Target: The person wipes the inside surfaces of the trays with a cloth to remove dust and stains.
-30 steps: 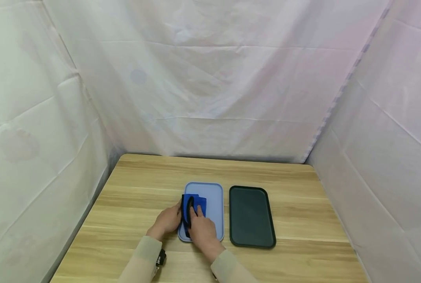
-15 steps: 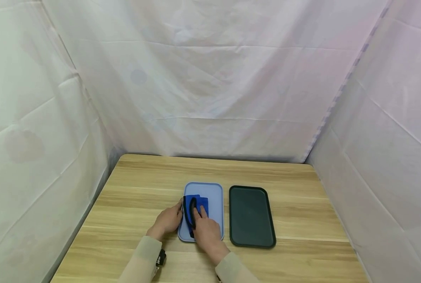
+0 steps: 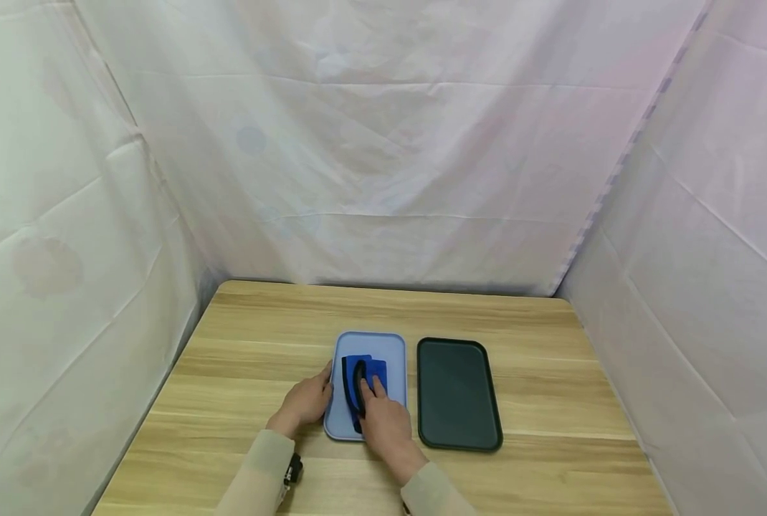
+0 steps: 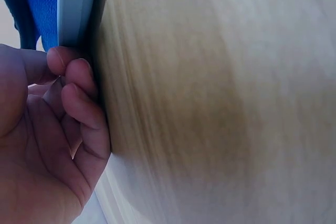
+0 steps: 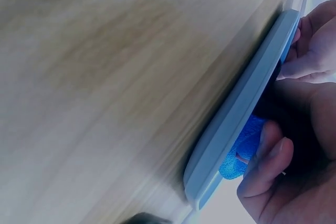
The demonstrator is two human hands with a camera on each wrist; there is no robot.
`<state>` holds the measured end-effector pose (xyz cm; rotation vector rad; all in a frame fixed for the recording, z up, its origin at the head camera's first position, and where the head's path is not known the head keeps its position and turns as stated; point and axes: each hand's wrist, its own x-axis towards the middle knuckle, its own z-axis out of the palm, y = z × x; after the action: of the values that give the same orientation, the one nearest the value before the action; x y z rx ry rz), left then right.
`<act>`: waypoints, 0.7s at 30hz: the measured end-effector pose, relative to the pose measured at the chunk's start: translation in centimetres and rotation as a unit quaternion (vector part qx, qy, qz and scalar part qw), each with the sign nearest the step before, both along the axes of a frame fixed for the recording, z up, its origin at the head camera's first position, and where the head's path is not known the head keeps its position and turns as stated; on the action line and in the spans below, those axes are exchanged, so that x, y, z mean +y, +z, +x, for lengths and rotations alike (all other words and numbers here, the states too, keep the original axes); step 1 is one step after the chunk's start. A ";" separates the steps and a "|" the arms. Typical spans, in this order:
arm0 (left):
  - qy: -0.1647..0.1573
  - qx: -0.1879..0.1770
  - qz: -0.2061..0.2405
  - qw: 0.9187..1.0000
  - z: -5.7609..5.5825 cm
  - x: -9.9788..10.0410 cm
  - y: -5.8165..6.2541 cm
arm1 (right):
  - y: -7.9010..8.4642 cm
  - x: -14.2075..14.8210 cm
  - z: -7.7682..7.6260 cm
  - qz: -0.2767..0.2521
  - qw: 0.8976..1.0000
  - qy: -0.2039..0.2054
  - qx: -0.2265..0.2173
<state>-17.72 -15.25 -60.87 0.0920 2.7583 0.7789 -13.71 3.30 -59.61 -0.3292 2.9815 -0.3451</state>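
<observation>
A light blue tray (image 3: 391, 345) lies on the table with a folded blue cloth (image 3: 376, 369) on it. The cloth has black edging and a curved black strip. My left hand (image 3: 307, 401) holds the tray's left rim, its curled fingers low against the side in the left wrist view. My right hand (image 3: 386, 428) lies over the cloth, two fingers reaching forward onto it in the head view. In the right wrist view, other fingers (image 5: 273, 161) curl in against the blue fabric (image 5: 239, 153), with part of it hidden under the palm.
A dark green tray (image 3: 458, 394) lies just right of the light blue one. The wood-grain table (image 3: 261, 322) is bordered by white sheets (image 3: 383, 158) at the back and both sides.
My right hand and the blue cloth have slid rightward across the light blue tray, away from its left rim. The left hand and both trays have stayed put.
</observation>
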 end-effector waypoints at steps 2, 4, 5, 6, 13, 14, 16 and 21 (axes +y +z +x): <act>0.000 -0.003 0.002 1.000 0.0 0.0 0.0 | 0.0 0.2 0.1 0.000 1.000 -0.002 0.003; 0.000 -0.007 0.002 1.000 0.0 0.0 0.1 | 0.0 0.5 0.1 0.004 1.000 -0.005 0.005; 0.001 -0.007 0.003 1.000 0.0 0.0 0.0 | 0.0 0.6 0.1 0.003 1.000 -0.005 0.006; 0.001 -0.007 0.002 1.000 0.0 0.0 0.0 | 0.0 0.7 0.1 0.004 1.000 -0.005 0.007; 0.002 -0.005 0.000 1.000 -0.1 0.0 0.0 | 0.2 1.6 0.4 -0.007 1.000 -0.004 0.009; 0.002 -0.003 -0.001 1.000 -0.1 0.0 0.0 | 0.2 1.7 0.4 -0.008 1.000 -0.004 0.011; 0.004 -0.004 -0.001 1.000 0.0 0.1 -0.1 | 0.2 1.9 0.5 -0.010 1.000 -0.005 0.013; 0.005 -0.005 -0.002 1.000 -0.1 0.1 -0.1 | 0.1 2.3 0.5 -0.006 1.000 -0.008 0.013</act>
<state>-17.79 -15.13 -61.00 0.0726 2.7531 0.7737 -13.18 5.61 -59.54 -0.3145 3.0108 -0.3620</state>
